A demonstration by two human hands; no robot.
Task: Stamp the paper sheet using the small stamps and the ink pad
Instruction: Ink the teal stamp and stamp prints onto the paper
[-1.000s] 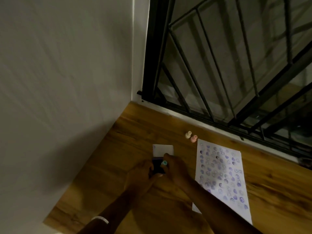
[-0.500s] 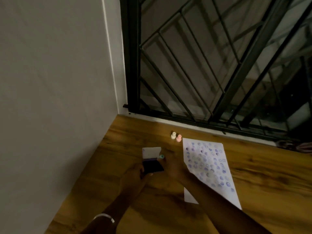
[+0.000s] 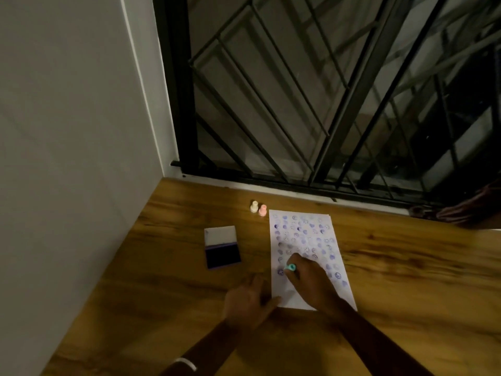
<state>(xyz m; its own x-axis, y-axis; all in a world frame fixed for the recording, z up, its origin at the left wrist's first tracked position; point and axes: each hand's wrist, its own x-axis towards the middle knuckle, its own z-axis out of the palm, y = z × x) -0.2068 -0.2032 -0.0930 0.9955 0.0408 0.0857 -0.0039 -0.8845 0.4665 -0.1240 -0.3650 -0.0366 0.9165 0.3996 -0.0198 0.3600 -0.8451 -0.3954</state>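
The paper (image 3: 306, 256) lies flat on the wooden worktop (image 3: 406, 267), its rows of purple marks too dim and blurred to read. The right hand (image 3: 309, 280) rests on its lower half, fingers closed around a teal stamp (image 3: 291, 267) whose face is hidden against the sheet. The left hand (image 3: 248, 301) lies open just beside the paper's near left corner, fingertips touching its edge. The ink pad (image 3: 222, 249) sits open to the left, apart from the sheet. A cream stamp (image 3: 254, 206) and a pink stamp (image 3: 262, 210) stand upright by the paper's far left corner.
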